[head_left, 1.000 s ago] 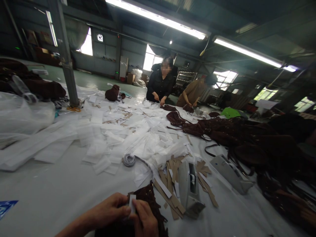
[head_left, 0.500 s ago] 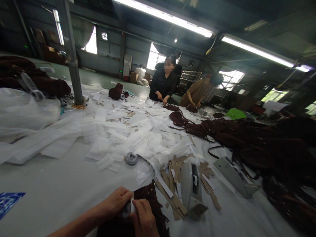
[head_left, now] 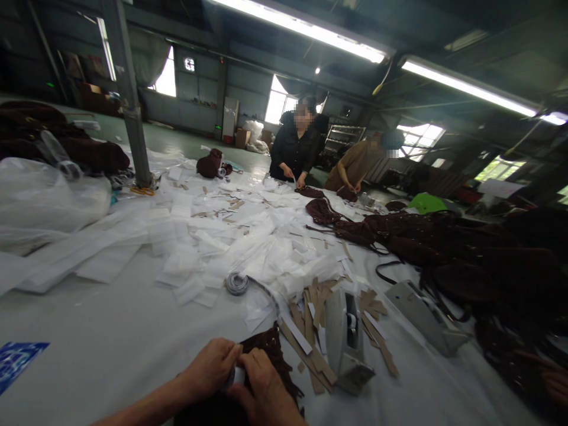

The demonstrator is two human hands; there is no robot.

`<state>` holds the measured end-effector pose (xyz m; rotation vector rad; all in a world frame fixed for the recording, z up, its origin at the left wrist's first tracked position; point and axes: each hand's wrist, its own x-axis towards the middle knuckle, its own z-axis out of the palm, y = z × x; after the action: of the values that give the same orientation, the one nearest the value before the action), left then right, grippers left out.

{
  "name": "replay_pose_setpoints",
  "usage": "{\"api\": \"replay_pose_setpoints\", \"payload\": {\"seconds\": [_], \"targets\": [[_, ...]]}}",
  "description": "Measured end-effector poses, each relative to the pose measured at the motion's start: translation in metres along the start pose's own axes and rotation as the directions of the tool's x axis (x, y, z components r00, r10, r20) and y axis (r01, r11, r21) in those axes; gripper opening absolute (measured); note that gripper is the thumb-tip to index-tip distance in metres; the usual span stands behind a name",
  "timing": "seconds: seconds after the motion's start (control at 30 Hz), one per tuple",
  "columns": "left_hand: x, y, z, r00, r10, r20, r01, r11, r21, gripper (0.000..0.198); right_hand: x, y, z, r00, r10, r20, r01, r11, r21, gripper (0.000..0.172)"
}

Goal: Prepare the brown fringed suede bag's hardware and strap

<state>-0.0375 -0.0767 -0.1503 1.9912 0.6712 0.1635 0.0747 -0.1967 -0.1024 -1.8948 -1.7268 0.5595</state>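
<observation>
Way off to the left of the grey metal tape dispenser (head_left: 348,340), a blue printed label (head_left: 18,358) lies flat on the white-covered table (head_left: 110,343). A puffy clear plastic bag (head_left: 48,201) sits further back.

Closer in, just left of the dispenser at the near edge, the left hand (head_left: 208,370) and right hand (head_left: 261,390) are pushed together. Both sets of thumbs and fingertips are pinched on a small white slip (head_left: 238,375). The slip sits right between the hands, held against a dark brown fringed fabric piece (head_left: 273,349). That piece lies under them, with its far corner poking out toward the dispenser.

Tan cardboard strips (head_left: 310,319) are scattered against the dispenser's left side. Beyond it there's a grey coiled roll (head_left: 236,283) and a big heap of white paper slips (head_left: 248,242). Right of the dispenser are a second grey dispenser (head_left: 426,316) and a long pile of dark brown goods (head_left: 444,248). Two other people (head_left: 295,151) are busy at the far end.

My read on progress: this piece looks mid-way, slip in place but both hands clamped on it. All that litter suggests plenty has been handled. I can't tell whether the brown pile is finished or waiting.
</observation>
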Motion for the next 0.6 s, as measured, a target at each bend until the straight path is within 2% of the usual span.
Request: {"api": "replay_pose_setpoints", "payload": {"seconds": [0.1,0.23,0.3,0.37,0.43,0.5,0.6], "targets": [[0.002,-0.001,0.003,1.000,-0.009,-0.016,0.009,1.000,-0.016,0.044,0.000,0.006,0.004,0.998,-0.053,-0.032,0.055,0.997,0.045,0.033],[0.007,-0.002,0.005,1.000,-0.003,-0.027,0.000,0.993,-0.116,0.044,0.004,0.006,0.003,0.997,-0.069,0.020,0.068,0.994,0.081,0.040],[0.009,-0.005,0.005,0.997,-0.059,-0.046,0.049,0.979,-0.196,0.045,0.007,0.006,0.005,0.997,-0.064,0.033,0.064,0.998,-0.002,0.042],[0.010,-0.009,0.004,0.990,-0.125,-0.061,0.104,0.959,-0.262,0.039,0.011,0.011,0.013,0.995,-0.095,0.014,0.096,0.981,-0.166,0.045],[0.008,-0.012,0.001,0.983,-0.165,-0.076,0.136,0.944,-0.300,0.030,0.014,0.020,0.028,0.985,-0.166,-0.056,0.137,0.930,-0.341,0.048],[0.004,-0.012,-0.002,0.980,-0.184,-0.081,0.147,0.929,-0.339,0.028,0.015,0.032,0.045,0.953,-0.253,-0.165,0.152,0.873,-0.464,0.052],[0.001,-0.009,-0.004,0.982,-0.173,-0.077,0.124,0.897,-0.424,0.026,0.016,0.048,0.059,0.864,-0.380,-0.332,0.136,0.809,-0.572,0.043]]}}
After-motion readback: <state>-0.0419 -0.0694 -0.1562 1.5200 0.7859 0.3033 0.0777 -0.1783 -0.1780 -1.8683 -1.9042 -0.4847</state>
